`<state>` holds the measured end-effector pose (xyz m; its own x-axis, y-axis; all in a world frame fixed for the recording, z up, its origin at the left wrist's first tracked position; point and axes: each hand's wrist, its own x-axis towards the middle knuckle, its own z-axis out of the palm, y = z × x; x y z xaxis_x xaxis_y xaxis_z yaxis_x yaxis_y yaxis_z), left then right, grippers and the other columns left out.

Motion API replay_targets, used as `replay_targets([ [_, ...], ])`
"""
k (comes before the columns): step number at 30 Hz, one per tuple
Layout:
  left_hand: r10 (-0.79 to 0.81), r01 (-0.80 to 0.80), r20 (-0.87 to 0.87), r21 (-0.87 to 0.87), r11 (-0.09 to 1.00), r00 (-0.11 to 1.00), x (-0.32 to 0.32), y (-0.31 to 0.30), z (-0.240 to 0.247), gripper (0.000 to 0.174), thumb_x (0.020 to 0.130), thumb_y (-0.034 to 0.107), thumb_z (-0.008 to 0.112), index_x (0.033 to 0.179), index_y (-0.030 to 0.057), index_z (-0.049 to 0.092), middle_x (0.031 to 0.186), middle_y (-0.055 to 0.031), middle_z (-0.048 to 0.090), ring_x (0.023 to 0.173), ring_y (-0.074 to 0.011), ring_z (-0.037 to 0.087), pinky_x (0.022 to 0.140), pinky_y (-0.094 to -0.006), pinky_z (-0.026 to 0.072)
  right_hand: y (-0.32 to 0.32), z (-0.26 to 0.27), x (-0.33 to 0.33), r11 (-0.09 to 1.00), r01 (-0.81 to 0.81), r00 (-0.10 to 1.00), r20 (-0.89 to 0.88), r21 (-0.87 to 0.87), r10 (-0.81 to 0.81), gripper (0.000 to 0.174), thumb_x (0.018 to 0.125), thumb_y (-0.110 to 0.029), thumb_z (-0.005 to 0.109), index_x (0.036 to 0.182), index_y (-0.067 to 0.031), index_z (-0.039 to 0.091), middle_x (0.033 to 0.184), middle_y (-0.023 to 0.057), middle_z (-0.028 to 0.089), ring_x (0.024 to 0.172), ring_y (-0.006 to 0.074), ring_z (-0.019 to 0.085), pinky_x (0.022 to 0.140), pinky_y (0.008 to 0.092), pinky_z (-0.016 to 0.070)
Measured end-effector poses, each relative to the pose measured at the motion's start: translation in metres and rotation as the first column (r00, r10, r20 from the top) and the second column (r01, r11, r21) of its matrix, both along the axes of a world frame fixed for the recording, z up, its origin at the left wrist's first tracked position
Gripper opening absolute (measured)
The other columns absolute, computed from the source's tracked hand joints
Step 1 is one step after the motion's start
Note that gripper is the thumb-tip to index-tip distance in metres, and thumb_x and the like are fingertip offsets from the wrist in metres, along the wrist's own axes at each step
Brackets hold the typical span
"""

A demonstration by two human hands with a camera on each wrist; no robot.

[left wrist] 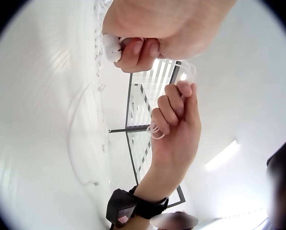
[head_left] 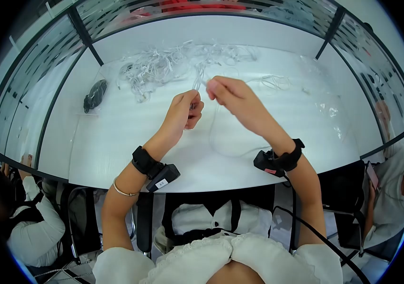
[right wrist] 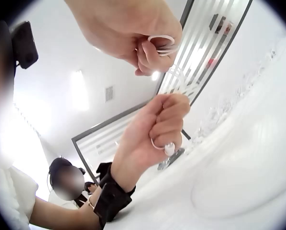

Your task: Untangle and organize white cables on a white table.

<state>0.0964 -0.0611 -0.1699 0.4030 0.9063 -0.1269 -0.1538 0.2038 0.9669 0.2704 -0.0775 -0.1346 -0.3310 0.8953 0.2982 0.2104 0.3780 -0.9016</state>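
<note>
My left hand (head_left: 181, 112) grips part of a white cable, its fingers curled; in the right wrist view a small white plug end (right wrist: 169, 149) pokes out below the little finger of that hand (right wrist: 155, 127). Close beside it, my right hand (head_left: 240, 102) pinches the cable, and loops of white cable (left wrist: 156, 132) show at its curled fingers in the left wrist view. Thin strands (head_left: 199, 78) rise between the two hands. A loose length of cable (head_left: 213, 137) hangs below the right hand toward the table.
A tangled pile of white cables (head_left: 157, 66) lies at the back of the white table (head_left: 116, 151). More cable (head_left: 275, 82) is at the back right, near clear plastic (head_left: 332, 113). A dark bundle (head_left: 96, 95) lies at the left. Low partitions surround the table; people sit on both sides.
</note>
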Motion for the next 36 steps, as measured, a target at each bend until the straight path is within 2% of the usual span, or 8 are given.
replay_targets([
  [4, -0.077, 0.079, -0.026, 0.053, 0.995, 0.997, 0.001, -0.003, 0.001, 0.026, 0.094, 0.025, 0.036, 0.071, 0.0136, 0.038, 0.059, 0.0066, 0.026, 0.046, -0.0042, 0.018, 0.041, -0.0240, 0.0112, -0.003, -0.008, -0.010, 0.999, -0.026, 0.992, 0.124, 0.029, 0.022, 0.036, 0.098, -0.029, 0.044, 0.084, 0.0020, 0.055, 0.075, 0.0165, 0.059, 0.067, 0.0273, 0.052, 0.065, 0.0355, 0.0413],
  [8, -0.154, 0.155, -0.075, 0.004, 0.988, 0.985, 0.000, -0.003, 0.008, 0.030, 0.095, 0.028, 0.035, 0.068, 0.0147, 0.035, 0.059, 0.0066, 0.026, 0.046, -0.0042, 0.018, 0.042, -0.0236, 0.0105, 0.001, -0.014, -0.009, 0.988, 0.073, 0.975, 0.200, 0.137, -0.100, 0.037, 0.099, -0.031, 0.042, 0.083, 0.0001, 0.053, 0.069, 0.0182, 0.057, 0.064, 0.0363, 0.052, 0.060, 0.0397, 0.0407],
  [11, -0.227, 0.227, -0.029, -0.007, 0.974, 0.973, 0.001, -0.006, 0.011, 0.032, 0.096, 0.030, 0.034, 0.067, 0.0149, 0.033, 0.060, 0.0064, 0.026, 0.046, -0.0039, 0.018, 0.042, -0.0229, 0.0106, -0.001, -0.007, -0.005, 0.981, 0.139, 0.931, 0.320, 0.138, -0.177, 0.037, 0.099, -0.031, 0.042, 0.080, -0.0006, 0.051, 0.064, 0.0165, 0.055, 0.060, 0.0354, 0.051, 0.056, 0.0401, 0.0393],
  [18, -0.322, 0.320, -0.005, -0.103, 0.942, 0.947, -0.007, 0.002, 0.003, 0.040, 0.091, 0.048, 0.041, 0.067, 0.0177, 0.030, 0.058, 0.0075, 0.024, 0.045, -0.0031, 0.017, 0.041, -0.0213, 0.0102, -0.010, -0.029, -0.009, 0.808, -0.016, 0.693, 0.588, 0.589, -0.416, 0.012, 0.087, -0.013, 0.054, 0.085, -0.0013, 0.051, 0.063, 0.0114, 0.057, 0.055, 0.0282, 0.059, 0.048, 0.0346, 0.0446],
  [21, -0.194, 0.178, -0.185, -0.101, 0.979, 0.963, 0.002, -0.004, 0.007, 0.047, 0.091, 0.052, 0.037, 0.061, 0.0169, 0.029, 0.056, 0.0061, 0.023, 0.044, -0.0045, 0.017, 0.041, -0.0236, 0.0114, -0.021, -0.028, -0.016, 0.790, -0.050, 0.548, 0.678, 0.611, -0.490, 0.011, 0.077, -0.005, 0.059, 0.084, -0.0004, 0.051, 0.067, 0.0116, 0.058, 0.057, 0.0247, 0.061, 0.048, 0.0331, 0.0454],
  [26, 0.041, -0.040, -0.180, 0.008, 0.999, 0.983, 0.005, -0.001, -0.012, 0.040, 0.090, 0.046, 0.043, 0.064, 0.0160, 0.044, 0.053, 0.0062, 0.038, 0.041, -0.0050, 0.029, 0.041, -0.0233, 0.0172, -0.033, -0.039, -0.035, 0.684, -0.143, 0.370, 0.679, 0.716, -0.634, 0.025, 0.067, -0.002, 0.063, 0.089, 0.0004, 0.052, 0.071, 0.0037, 0.050, 0.058, 0.0133, 0.055, 0.046, 0.0252, 0.0419],
  [29, 0.172, -0.157, -0.192, 0.091, 0.983, 0.966, 0.003, -0.002, -0.012, 0.039, 0.091, 0.044, 0.043, 0.063, 0.0157, 0.044, 0.053, 0.0058, 0.037, 0.042, -0.0052, 0.029, 0.041, -0.0232, 0.0169, -0.036, -0.035, -0.034, 0.659, -0.127, 0.490, 0.624, 0.742, -0.608, 0.024, 0.067, -0.001, 0.063, 0.089, 0.0006, 0.052, 0.071, 0.0052, 0.051, 0.058, 0.0143, 0.055, 0.047, 0.0254, 0.0425],
  [36, 0.330, -0.331, -0.131, 0.018, 0.943, 0.935, 0.001, 0.008, -0.013, 0.033, 0.090, 0.041, 0.042, 0.068, 0.0169, 0.039, 0.056, 0.0068, 0.036, 0.043, -0.0047, 0.026, 0.043, -0.0243, 0.0140, -0.030, -0.037, -0.039, 0.772, -0.117, 0.621, 0.653, 0.624, -0.434, 0.021, 0.074, -0.001, 0.058, 0.094, 0.0050, 0.053, 0.076, 0.0107, 0.056, 0.064, 0.0202, 0.060, 0.051, 0.0299, 0.0468],
])
